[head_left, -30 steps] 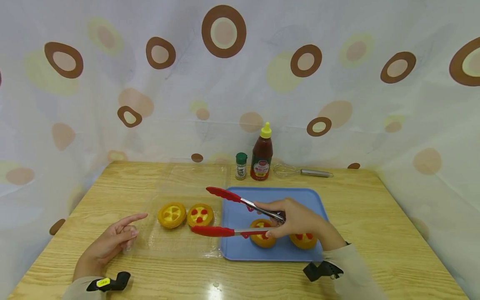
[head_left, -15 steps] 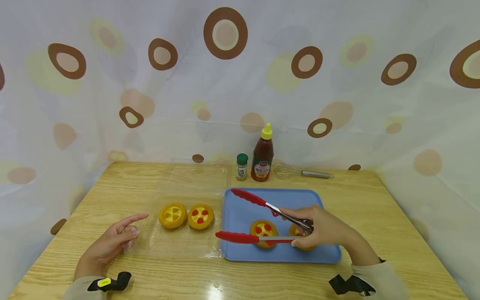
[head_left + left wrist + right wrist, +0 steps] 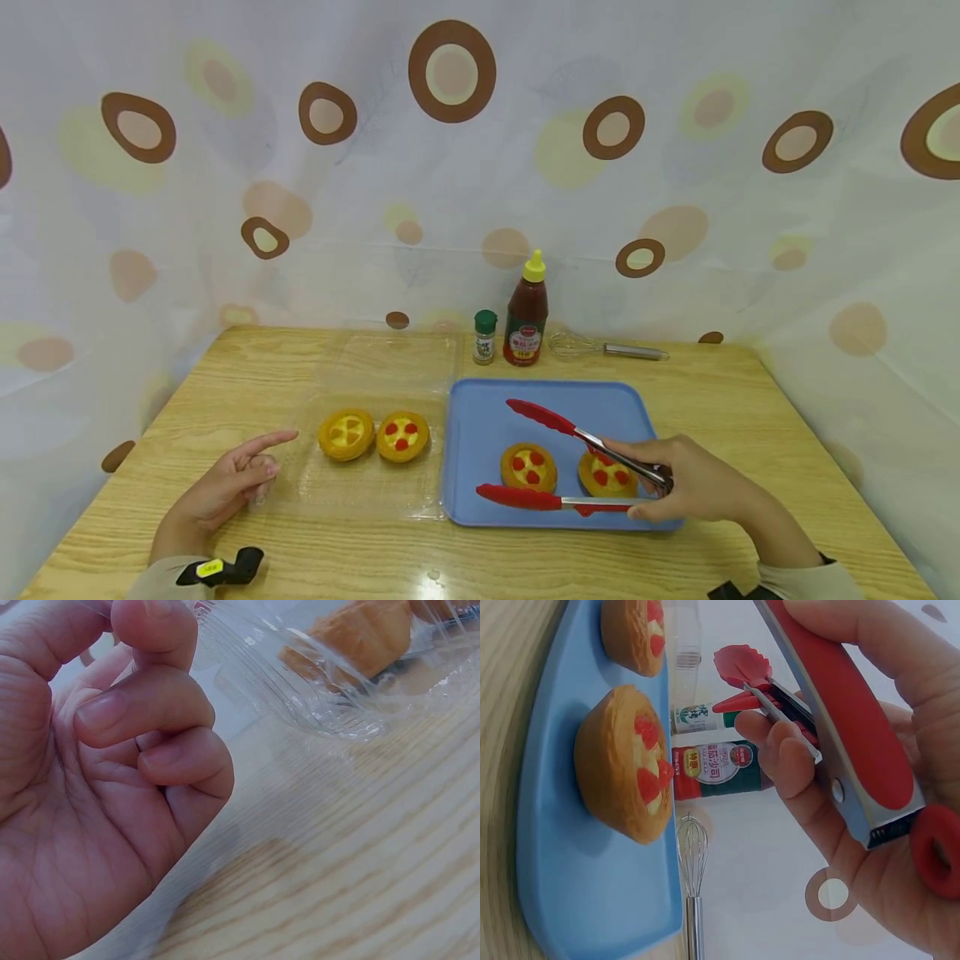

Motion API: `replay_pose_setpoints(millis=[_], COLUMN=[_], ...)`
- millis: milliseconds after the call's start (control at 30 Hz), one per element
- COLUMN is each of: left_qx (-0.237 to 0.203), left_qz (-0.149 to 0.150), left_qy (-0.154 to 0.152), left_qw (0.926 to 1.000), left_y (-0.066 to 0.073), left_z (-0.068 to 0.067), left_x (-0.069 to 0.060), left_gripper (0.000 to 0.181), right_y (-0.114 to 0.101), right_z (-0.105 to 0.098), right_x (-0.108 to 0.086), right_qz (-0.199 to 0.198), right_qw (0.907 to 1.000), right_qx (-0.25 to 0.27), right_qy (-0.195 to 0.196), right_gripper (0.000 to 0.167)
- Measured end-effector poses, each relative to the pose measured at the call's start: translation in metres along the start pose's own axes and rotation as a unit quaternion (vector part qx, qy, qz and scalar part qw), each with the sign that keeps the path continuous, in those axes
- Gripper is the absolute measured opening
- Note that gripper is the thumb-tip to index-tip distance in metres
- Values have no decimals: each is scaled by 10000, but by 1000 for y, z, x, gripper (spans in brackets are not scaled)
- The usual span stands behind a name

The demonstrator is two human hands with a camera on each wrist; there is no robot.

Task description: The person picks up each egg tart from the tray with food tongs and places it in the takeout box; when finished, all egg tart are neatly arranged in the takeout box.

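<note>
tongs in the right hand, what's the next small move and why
Probably ease the open tongs slightly further right, so their red tips flank the right tart on the blue tray: the right hand has been drawing them that way, and the tips still reach past it toward the left tart.

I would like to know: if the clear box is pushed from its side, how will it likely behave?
The box is probably light and flexible: its see-through plastic looks thin, so a push may bend it. The two tarts inside might shift, as there is space around them. Wide and low, it would likely slide rather than tip.
</note>
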State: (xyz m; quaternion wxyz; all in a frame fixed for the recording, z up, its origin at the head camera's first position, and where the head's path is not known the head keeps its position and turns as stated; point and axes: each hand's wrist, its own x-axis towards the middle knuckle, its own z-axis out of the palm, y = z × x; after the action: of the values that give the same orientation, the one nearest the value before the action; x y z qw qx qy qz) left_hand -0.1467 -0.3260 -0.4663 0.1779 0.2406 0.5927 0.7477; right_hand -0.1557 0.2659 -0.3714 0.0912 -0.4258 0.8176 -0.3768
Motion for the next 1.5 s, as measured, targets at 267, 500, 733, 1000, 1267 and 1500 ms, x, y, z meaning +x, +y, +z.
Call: replay_pose_setpoints(millis=[267,500,733,1000,1267,1500], left_qx=[-18,-18,-76,-123,-22,-44], left_qz=[-31,14,-14,24,32,-15], left_qy=[35,-11,-8,-41,-13,21], left_qw=[10000,10000,10000,9999,10000,10000], left_y=[-2,-1,-1,-1,-1,0], left_z=[1,0,1,1,0,1], left_x=[0,-1,-2,0,-2,0], left_gripper=[53,54,53,54,54,53], right_y=[2,2,-1,-6,-2,5], right_z=[-2,-6,-16,-23,-19,-15], right_x=[-7,-4,2,6,6,3], right_qz=[-5,101,423,530,749,811], right_qw=[9998,9991,9959,9939,9925,9925], right_qx=[-143,-196,-214,-234,6,251], right_qy=[-152,-359,-770,-941,-966,-880], right_gripper=[64,61,60,58,59,58])
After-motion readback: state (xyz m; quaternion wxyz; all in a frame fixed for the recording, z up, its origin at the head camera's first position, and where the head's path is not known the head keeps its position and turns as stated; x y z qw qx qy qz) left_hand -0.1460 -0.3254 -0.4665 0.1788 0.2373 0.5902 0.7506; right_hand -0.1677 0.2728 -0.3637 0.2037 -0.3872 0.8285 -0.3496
